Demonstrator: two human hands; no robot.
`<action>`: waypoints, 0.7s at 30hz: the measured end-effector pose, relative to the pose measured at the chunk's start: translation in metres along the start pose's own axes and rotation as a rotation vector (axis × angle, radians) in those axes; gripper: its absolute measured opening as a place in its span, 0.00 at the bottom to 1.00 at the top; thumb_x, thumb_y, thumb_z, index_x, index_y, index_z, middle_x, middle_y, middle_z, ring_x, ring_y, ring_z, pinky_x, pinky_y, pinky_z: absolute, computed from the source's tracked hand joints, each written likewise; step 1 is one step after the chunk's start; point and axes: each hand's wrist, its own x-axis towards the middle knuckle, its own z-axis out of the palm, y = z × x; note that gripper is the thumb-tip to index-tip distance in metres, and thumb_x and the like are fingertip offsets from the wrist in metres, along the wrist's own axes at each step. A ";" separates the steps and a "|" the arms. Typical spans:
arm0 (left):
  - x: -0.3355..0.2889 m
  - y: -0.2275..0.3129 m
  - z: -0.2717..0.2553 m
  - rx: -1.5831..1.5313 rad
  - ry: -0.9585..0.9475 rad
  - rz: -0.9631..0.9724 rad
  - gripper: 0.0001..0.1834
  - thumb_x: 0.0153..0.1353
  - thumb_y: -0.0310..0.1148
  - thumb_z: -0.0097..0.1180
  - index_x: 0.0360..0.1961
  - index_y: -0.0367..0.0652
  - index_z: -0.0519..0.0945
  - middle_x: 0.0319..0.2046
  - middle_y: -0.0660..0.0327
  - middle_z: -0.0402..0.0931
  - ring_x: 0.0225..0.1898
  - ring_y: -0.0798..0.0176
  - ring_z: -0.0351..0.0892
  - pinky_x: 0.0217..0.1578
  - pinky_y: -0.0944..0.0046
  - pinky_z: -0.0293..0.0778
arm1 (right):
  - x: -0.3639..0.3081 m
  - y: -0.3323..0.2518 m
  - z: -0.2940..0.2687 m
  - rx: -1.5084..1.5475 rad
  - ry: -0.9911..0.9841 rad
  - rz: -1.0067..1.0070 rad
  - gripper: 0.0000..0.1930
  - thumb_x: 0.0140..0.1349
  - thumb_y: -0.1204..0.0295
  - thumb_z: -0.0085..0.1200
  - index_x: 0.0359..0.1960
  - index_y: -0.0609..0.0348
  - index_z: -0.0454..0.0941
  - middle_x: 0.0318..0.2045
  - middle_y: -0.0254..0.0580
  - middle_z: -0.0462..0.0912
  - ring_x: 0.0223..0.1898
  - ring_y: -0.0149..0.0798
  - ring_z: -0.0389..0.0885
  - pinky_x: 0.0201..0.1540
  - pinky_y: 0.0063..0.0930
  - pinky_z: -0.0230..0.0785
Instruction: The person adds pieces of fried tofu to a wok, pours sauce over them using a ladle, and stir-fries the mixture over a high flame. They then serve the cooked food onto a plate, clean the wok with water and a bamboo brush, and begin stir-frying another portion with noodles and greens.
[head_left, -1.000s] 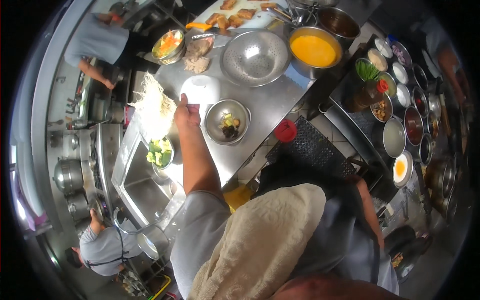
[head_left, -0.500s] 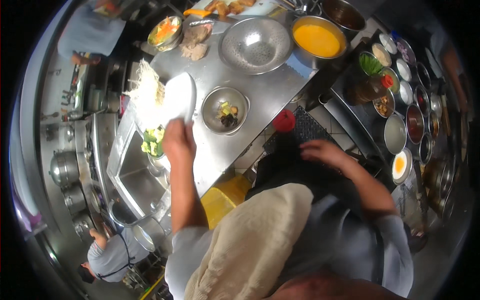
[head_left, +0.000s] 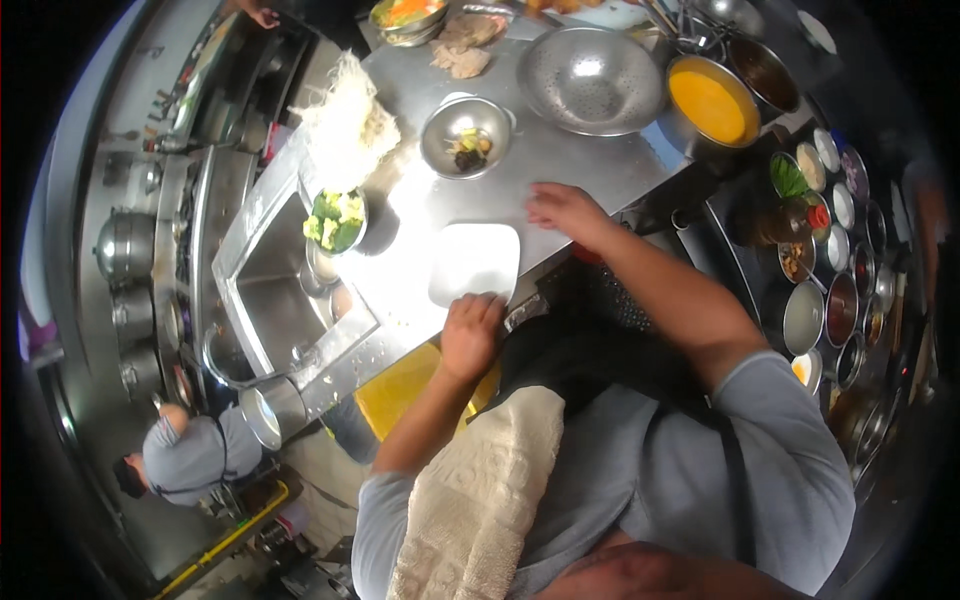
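Close to the counter's front edge, my left hand (head_left: 472,335) holds the near rim of a white square dish (head_left: 476,262) with rounded corners; nothing lies in it. My right hand (head_left: 566,214) hovers over the edge to the right of the dish, fingers loosely extended and holding nothing. Just beyond the dish stands a small steel bowl (head_left: 437,138) with some yellow-green pieces and dark bits in it. A large steel colander (head_left: 590,85) sits behind my right hand. To the left are a pile of pale thin noodles (head_left: 345,120) and a bowl of broccoli (head_left: 335,220).
A sink (head_left: 280,285) lies at the left. Behind are pieces of cooked meat (head_left: 465,45), a bowl of shredded vegetables (head_left: 410,15) and a pot of orange liquid (head_left: 712,100). Several ingredient bowls (head_left: 803,317) line the right side. Another person (head_left: 190,460) stands at lower left.
My left hand has brought the white dish from beside the noodles to the counter's front edge and laid it flatter. My right hand has moved up and left over the counter edge.
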 end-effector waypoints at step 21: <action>0.179 0.409 0.166 -0.455 -0.624 1.285 0.14 0.62 0.28 0.62 0.48 0.37 0.81 0.46 0.48 0.80 0.51 0.42 0.78 0.54 0.49 0.73 | -0.627 0.230 0.065 -0.484 2.565 0.396 0.02 0.58 0.77 0.56 0.33 0.58 0.79 0.34 0.47 0.83 0.35 0.51 0.83 0.37 0.42 0.76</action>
